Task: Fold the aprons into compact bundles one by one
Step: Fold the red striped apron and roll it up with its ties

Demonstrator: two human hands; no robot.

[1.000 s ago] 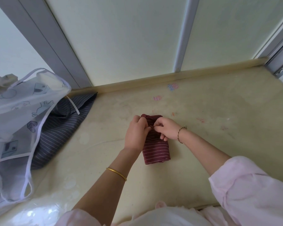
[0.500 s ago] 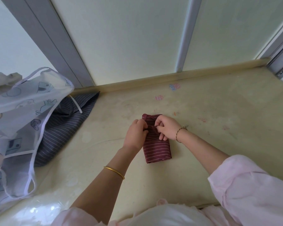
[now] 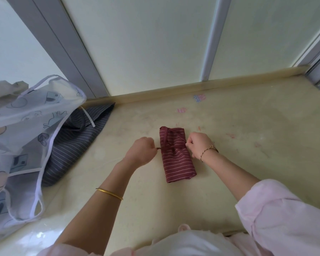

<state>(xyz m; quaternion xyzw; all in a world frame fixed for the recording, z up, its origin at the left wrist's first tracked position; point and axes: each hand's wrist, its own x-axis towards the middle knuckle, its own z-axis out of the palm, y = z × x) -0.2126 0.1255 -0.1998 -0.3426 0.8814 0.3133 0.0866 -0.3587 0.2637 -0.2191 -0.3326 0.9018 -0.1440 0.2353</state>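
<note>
soft, even daylight through the frosted panes (image 3: 137,43); faint shadows; white glare on the tabletop (image 3: 31,235) at lower left; wide-angle bending at edges; hands slightly blurred.

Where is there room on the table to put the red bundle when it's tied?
The table is bare right of the red striped bundle, out to its right edge, and behind the bundle up to the back ledge. The left is crowded: a grey striped apron and a see-through printed apron lie there.
</note>
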